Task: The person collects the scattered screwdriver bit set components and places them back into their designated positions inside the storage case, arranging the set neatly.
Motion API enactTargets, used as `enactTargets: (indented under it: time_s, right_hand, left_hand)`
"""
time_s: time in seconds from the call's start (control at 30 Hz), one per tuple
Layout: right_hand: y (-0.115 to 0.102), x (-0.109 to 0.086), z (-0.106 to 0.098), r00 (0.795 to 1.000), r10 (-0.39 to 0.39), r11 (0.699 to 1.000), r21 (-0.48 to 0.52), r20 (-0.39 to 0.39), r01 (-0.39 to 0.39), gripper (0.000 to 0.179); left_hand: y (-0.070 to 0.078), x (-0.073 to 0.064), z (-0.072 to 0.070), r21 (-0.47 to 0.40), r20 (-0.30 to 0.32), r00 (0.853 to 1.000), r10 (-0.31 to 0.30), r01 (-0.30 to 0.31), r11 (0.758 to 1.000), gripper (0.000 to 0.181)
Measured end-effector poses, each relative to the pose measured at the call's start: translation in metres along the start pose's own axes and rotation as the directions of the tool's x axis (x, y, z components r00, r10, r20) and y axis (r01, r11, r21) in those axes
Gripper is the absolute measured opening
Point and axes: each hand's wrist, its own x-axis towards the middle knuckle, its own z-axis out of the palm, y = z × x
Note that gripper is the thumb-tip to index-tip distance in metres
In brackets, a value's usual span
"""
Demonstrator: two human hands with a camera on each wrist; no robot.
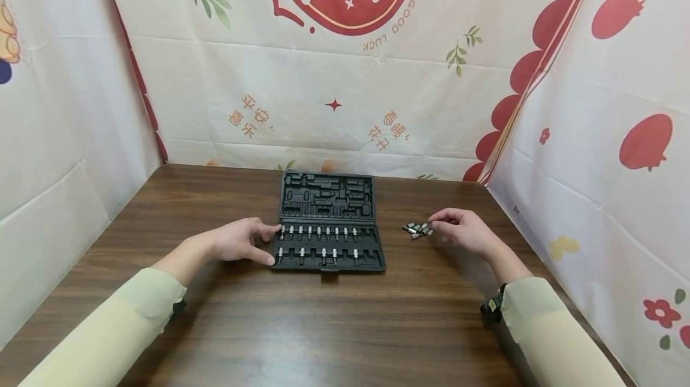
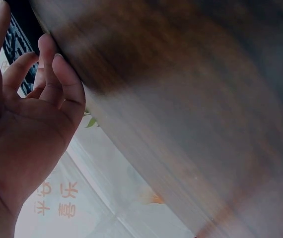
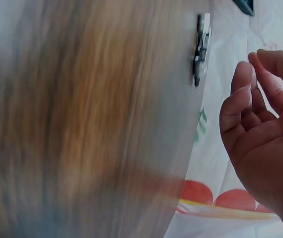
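Pale yellow-green sleeves (image 1: 555,327), bare hands (image 1: 242,242) (image 1: 466,233), black wrist-worn devices (image 1: 492,310), the right one with a yellowish mark (image 1: 492,304)

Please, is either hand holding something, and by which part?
The left hand only touches the black case at its left edge; whether the right hand pinches anything cannot be told.
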Motion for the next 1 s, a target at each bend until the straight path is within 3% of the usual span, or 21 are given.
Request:
enactTargets:
  time_s: [0.43, 1.0]
  right_hand:
    - [0.028, 0.009, -0.008, 0.997, 0.067, 0.993, -0.105, 0.036, -0.062, 0.027]
    - [0.028, 0.011, -0.004, 0.996, 0.063, 0.989, -0.14, 0.06, -0.055, 0.027]
  left_hand:
    - [0.0, 0.0, 0.001, -0.006, -0.002, 1.0, -0.008, 0.008, 1.0, 0.09]
    - [0.001, -0.001, 0.001, -0.011, 0.012, 1.0, -0.01, 0.01, 1.0, 0.091]
